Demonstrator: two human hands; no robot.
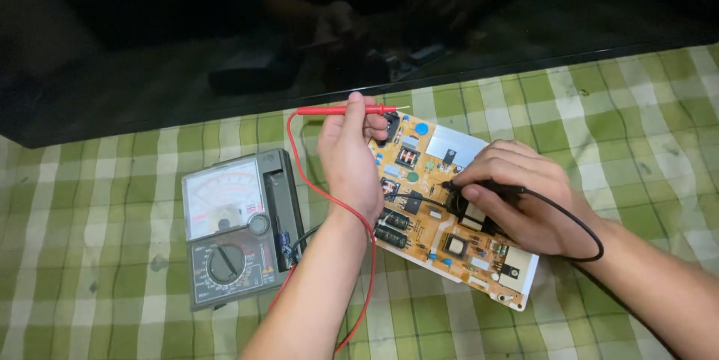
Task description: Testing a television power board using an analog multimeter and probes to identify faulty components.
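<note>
Fingers of the left hand pinch the red probe above the circuit board, the right hand apparently closed on the black probe; steady tips avoid bridging parts.

Checked cloth — multimeter, circuit board.

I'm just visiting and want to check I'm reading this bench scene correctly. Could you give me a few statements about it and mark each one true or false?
1. The left hand holds a red probe. True.
2. The right hand holds a blue probe. False: it holds a black probe against the circuit board.
3. The meter lies to the left of the board. True.
4. Everything rests on a plain white sheet. False: the cloth is green checked.
</note>
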